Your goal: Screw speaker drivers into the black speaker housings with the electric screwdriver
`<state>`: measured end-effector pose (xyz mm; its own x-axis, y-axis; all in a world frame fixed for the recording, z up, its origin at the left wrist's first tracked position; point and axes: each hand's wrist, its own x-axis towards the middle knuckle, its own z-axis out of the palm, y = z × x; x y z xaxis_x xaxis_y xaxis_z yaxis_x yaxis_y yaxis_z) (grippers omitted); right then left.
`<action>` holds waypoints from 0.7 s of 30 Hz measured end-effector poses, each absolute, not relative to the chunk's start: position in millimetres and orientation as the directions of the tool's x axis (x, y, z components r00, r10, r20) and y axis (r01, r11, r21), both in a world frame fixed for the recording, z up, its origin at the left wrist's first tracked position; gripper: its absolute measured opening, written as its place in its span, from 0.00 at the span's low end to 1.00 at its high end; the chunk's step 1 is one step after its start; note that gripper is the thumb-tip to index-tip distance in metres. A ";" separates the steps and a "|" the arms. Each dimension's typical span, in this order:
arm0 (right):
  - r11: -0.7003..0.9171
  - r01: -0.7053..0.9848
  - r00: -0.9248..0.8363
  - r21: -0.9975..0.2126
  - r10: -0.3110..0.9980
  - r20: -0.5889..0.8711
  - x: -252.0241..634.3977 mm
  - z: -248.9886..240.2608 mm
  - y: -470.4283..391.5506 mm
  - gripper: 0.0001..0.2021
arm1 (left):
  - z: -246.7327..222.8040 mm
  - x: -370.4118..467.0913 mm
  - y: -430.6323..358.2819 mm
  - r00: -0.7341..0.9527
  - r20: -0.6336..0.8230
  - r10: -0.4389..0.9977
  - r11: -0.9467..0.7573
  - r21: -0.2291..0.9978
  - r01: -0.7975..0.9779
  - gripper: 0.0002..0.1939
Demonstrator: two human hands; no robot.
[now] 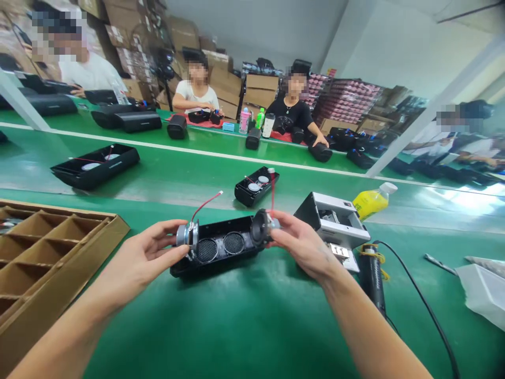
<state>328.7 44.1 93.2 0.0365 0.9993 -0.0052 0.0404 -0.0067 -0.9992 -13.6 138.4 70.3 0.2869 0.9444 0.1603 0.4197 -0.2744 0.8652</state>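
Observation:
In my left hand (153,250) is a round speaker driver (187,237), pinched by its metal magnet, with a red lead and white plug rising from it. My right hand (294,237) grips a second speaker driver (260,227), its black cone turned to the left and its own red lead pointing up. Between and below both drivers lies a black speaker housing (224,258), open side up, showing two round mesh grilles. The left driver is over the housing's left end, the right one over its right end. Whether either touches the housing I cannot tell.
A cardboard box with dividers (63,231) stands at the left. To the right are a grey-and-black tape dispenser (335,221), a yellow bottle (371,201), a corded black tool (372,279) and a white tray (485,295). Housings with drivers (97,166) lie beyond; several people sit across.

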 end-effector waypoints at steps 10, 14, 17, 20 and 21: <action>0.015 0.347 -0.087 -0.938 0.996 -0.016 303.4 70.8 98.3 0.26 | 50.3 10.1 154.1 0.372 -0.059 0.926 -0.067 0.946 0.317 0.40; 0.048 0.578 -0.104 -0.814 0.994 -0.015 302.9 73.6 99.1 0.30 | 50.3 10.3 155.6 0.396 -0.019 0.918 -0.166 0.889 0.426 0.33; 0.106 0.722 -0.159 -0.683 0.987 -0.015 301.2 77.6 103.0 0.27 | 51.7 7.3 158.2 0.432 0.091 0.897 -0.355 0.732 0.582 0.26; 0.182 0.799 -0.242 -0.573 0.970 -0.030 298.2 81.5 109.0 0.24 | 51.3 4.7 162.4 0.522 0.138 0.841 -0.510 0.523 0.683 0.24; 0.210 0.813 -0.274 -0.543 0.961 -0.039 297.4 82.8 111.5 0.24 | 50.4 4.4 164.0 0.551 0.129 0.824 -0.540 0.473 0.696 0.24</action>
<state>297.4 111.5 82.8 -0.2743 0.9609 -0.0387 0.8131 0.2103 -0.5428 4.4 164.0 50.4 0.5513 0.8242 0.1294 0.6960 -0.5399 0.4733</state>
